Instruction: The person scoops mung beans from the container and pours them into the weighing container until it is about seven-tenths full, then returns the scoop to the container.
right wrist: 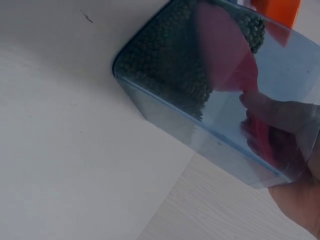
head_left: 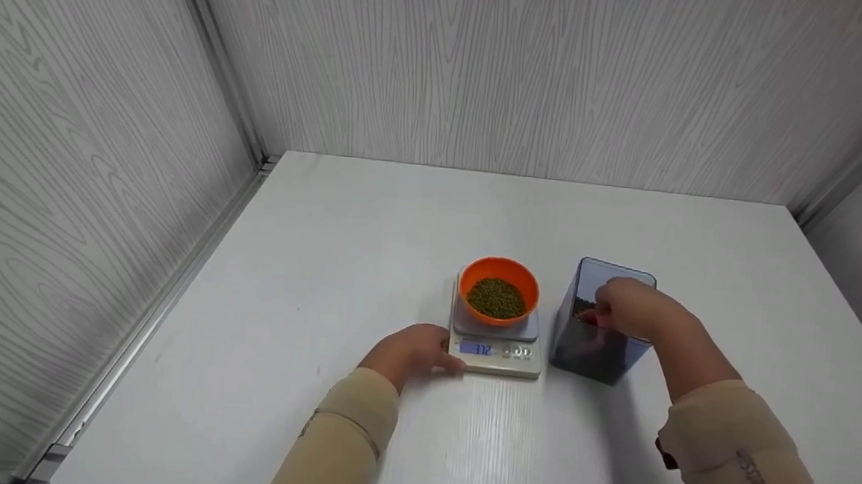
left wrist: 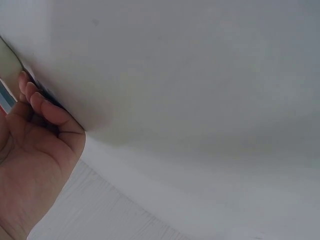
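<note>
Holding a pink scoop (right wrist: 227,55) inside the container (head_left: 588,360) is the right hand (head_left: 633,307), the left hand (head_left: 418,347) seemingly gripping the scale's (head_left: 502,367) edge.

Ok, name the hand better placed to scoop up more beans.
Probably the right hand: it grips the red scoop inside the bin of beans, while the left hand holds the scale.

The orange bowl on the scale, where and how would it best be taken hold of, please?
I'd pinch the orange bowl at its left rim, coming from the left and above: it stands upright, its rim rises above the green grains, and the container stands to its right.
</note>
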`<act>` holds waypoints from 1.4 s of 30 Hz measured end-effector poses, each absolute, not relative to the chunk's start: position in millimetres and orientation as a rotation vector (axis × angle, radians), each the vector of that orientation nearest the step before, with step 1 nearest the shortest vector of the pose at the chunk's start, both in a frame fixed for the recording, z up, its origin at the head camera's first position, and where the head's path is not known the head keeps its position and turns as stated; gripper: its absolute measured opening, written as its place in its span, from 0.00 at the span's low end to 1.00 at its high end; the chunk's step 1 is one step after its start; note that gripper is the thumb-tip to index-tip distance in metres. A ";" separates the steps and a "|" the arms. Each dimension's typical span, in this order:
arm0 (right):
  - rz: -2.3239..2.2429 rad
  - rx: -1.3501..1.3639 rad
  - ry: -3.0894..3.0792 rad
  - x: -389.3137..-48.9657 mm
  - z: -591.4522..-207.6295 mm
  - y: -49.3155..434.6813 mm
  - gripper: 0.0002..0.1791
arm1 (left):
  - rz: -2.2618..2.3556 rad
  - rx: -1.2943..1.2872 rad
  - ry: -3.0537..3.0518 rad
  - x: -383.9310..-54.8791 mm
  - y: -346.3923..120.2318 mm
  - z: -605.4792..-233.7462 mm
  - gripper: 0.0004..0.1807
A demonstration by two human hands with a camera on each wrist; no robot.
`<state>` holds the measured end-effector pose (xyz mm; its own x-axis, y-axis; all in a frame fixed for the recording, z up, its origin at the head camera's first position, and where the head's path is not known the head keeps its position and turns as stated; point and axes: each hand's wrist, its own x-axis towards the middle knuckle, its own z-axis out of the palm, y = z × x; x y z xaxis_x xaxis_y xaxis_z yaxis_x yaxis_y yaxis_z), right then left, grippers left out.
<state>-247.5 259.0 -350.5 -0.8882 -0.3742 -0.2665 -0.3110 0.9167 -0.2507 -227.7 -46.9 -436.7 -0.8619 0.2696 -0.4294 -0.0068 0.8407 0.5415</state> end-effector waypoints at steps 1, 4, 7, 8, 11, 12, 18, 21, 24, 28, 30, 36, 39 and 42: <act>-0.293 -0.514 2.768 -247.4 -351.0 260.2 0.04 | 0.745 0.193 2.516 -227.2 -46.6 -436.6 0.20; -0.298 -0.547 2.778 -247.8 -352.2 263.9 0.03 | 0.737 0.193 2.523 -226.6 -46.4 -437.2 0.21; -0.316 -0.568 2.787 -248.9 -351.1 267.4 0.03 | 0.732 0.194 2.527 -226.9 -46.5 -438.7 0.22; -0.325 -0.575 2.793 -249.2 -350.3 268.6 0.03 | 0.729 0.199 2.529 -227.3 -46.8 -439.8 0.22; -0.353 -0.602 2.815 -249.2 -345.9 272.6 0.04 | 0.695 0.216 2.536 -229.4 -47.4 -442.0 0.21; -0.374 -0.612 2.825 -248.8 -344.1 273.9 0.04 | 0.688 0.217 2.536 -230.1 -47.7 -442.4 0.21; -0.492 -0.609 2.890 -244.3 -338.1 283.1 0.04 | 0.702 0.200 2.524 -232.0 -48.2 -442.7 0.24; -0.515 -0.600 2.909 -241.9 -338.1 289.0 0.05 | 0.726 0.202 2.517 -232.2 -48.0 -443.2 0.25; -0.537 -0.580 2.913 -239.3 -339.1 294.3 0.06 | 0.728 0.211 2.514 -232.3 -47.9 -443.7 0.26; -0.590 -0.547 2.918 -235.1 -340.3 300.7 0.07 | 0.727 0.210 2.512 -232.2 -48.2 -443.4 0.28; -0.624 -0.545 2.922 -233.0 -340.7 303.7 0.06 | 0.734 0.208 2.512 -232.5 -48.7 -443.2 0.28; -0.698 -0.547 2.948 -228.8 -344.2 311.1 0.05 | 0.729 0.201 2.516 -232.8 -47.9 -441.2 0.26; -0.712 -0.539 2.957 -227.2 -346.4 313.4 0.06 | 0.724 0.200 2.515 -231.6 -46.7 -440.4 0.27; -0.746 -0.535 2.955 -224.9 -347.3 315.3 0.06 | 0.744 0.201 2.506 -230.0 -46.1 -441.2 0.25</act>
